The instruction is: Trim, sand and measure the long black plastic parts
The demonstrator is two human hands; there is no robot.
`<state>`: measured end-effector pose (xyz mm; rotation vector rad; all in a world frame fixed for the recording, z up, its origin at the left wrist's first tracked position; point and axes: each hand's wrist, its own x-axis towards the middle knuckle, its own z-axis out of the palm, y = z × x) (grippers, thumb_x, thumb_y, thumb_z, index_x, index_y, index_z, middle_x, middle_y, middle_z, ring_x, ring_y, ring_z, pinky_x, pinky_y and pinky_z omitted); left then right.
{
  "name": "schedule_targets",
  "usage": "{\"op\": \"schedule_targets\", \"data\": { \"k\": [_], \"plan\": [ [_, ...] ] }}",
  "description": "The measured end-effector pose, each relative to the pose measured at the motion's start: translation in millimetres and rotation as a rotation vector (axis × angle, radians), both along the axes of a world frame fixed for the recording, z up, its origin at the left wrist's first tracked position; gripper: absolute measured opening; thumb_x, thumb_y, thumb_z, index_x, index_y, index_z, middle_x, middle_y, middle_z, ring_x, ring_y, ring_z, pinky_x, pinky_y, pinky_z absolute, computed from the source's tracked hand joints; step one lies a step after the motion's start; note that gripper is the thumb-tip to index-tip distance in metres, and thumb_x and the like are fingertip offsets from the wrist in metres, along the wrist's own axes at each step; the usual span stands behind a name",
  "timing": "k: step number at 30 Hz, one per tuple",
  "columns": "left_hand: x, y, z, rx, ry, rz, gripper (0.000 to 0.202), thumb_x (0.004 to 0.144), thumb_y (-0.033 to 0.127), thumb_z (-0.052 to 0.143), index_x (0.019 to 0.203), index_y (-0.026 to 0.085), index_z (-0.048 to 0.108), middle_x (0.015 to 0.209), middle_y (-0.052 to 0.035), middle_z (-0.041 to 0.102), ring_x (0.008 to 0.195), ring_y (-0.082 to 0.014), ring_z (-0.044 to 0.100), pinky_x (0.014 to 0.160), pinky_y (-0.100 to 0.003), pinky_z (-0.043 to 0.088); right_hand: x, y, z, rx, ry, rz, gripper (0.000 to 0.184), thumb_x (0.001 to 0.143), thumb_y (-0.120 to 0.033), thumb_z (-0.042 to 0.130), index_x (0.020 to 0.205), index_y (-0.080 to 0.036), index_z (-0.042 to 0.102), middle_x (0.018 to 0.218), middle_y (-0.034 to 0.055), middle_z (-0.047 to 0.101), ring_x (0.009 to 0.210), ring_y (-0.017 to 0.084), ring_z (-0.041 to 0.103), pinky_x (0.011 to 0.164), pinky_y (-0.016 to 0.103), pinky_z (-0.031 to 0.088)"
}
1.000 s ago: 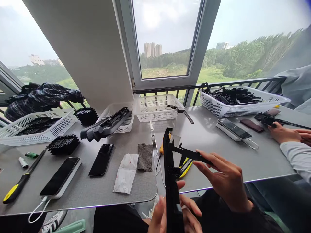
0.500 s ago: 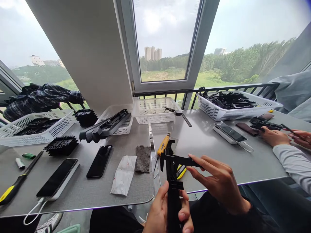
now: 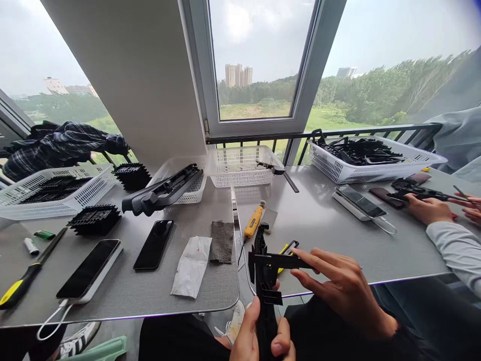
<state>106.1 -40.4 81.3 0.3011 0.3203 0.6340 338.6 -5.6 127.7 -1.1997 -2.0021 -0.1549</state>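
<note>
My left hand is wrapped round the lower end of a long black plastic bar that stands nearly upright over my lap at the table's near edge. My right hand pinches a thin black crosspiece that sits across the bar near its top. A yellow rotary tool and a small grey card lie on the table just beyond the bar.
Two grey tables meet at a seam. Left side: two phones, a white packet, a grey cloth, a yellow-handled screwdriver, white baskets of black parts. Right side: another person's hands working on black parts.
The bar has sunk lower toward my lap and my left hand has slid down it. The crosspiece and my right hand dropped with it. The yellow tool is uncovered now.
</note>
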Motion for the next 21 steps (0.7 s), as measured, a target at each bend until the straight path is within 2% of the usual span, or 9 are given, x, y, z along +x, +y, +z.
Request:
{"op": "schedule_targets", "data": {
  "k": [2, 4, 6, 10, 15, 21],
  "plan": [
    [-3.4, 1.8, 2.7, 0.045, 0.021, -0.086, 0.069, 0.088, 0.086, 0.067, 0.071, 0.02, 0.057, 0.054, 0.0054, 0.043, 0.046, -0.0086, 0.03, 0.05, -0.028, 0.017, 0.3, 0.5, -0.3, -0.014, -0.004, 0.01, 0.033, 0.114, -0.042, 0.061, 0.125, -0.016, 0.079, 0.082, 0.0012, 0.073, 0.063, 0.012, 0.069, 0.063, 0.025, 0.051],
    [-5.2, 3.6, 1.3, 0.08, 0.028, -0.171, 0.074, 0.086, 0.091, 0.062, 0.062, 0.022, 0.047, 0.051, 0.0041, 0.042, 0.045, -0.0091, 0.031, 0.05, -0.03, 0.015, 0.8, 0.7, -1.1, -0.024, -0.005, 0.017, 0.035, 0.114, -0.042, 0.061, 0.126, -0.016, 0.079, 0.08, 0.0006, 0.072, 0.062, 0.012, 0.068, 0.062, 0.024, 0.05],
    [-4.8, 4.4, -2.6, 0.088, 0.029, -0.205, 0.075, 0.083, 0.094, 0.062, 0.062, 0.023, 0.045, 0.049, 0.0048, 0.04, 0.045, -0.0093, 0.03, 0.051, -0.031, 0.014, 1.2, 0.6, -1.8, -0.023, 0.003, 0.018, 0.034, 0.114, -0.043, 0.061, 0.126, -0.016, 0.079, 0.079, 0.0003, 0.071, 0.062, 0.012, 0.067, 0.061, 0.024, 0.049],
    [0.7, 1.9, -12.4, 0.087, 0.011, -0.182, 0.077, 0.082, 0.097, 0.058, 0.063, 0.024, 0.044, 0.044, 0.0064, 0.034, 0.041, -0.0093, 0.027, 0.047, -0.032, 0.012, 2.4, 0.3, -1.8, -0.016, 0.025, 0.019, 0.032, 0.113, -0.041, 0.062, 0.126, -0.017, 0.08, 0.078, 0.0002, 0.07, 0.062, 0.012, 0.066, 0.062, 0.024, 0.049],
    [7.4, -3.2, -19.6, 0.096, -0.118, -0.117, 0.074, 0.089, 0.092, 0.056, 0.066, 0.023, 0.045, 0.046, 0.0072, 0.038, 0.034, -0.0042, 0.024, 0.039, -0.028, 0.009, 4.6, 0.0, -0.6, -0.012, 0.012, 0.029, 0.031, 0.113, -0.039, 0.063, 0.128, -0.018, 0.079, 0.08, -0.0001, 0.069, 0.061, 0.011, 0.063, 0.063, 0.025, 0.048],
    [7.9, -6.8, -23.4, 0.039, -0.17, -0.139, 0.074, 0.087, 0.09, 0.062, 0.062, 0.023, 0.042, 0.042, 0.0078, 0.035, 0.032, -0.004, 0.026, 0.038, -0.028, 0.009, 3.9, -2.2, -1.8, -0.001, -0.019, 0.031, 0.03, 0.114, -0.036, 0.062, 0.129, -0.016, 0.077, 0.082, 0.0004, 0.069, 0.064, 0.011, 0.063, 0.066, 0.025, 0.049]
  ]
}}
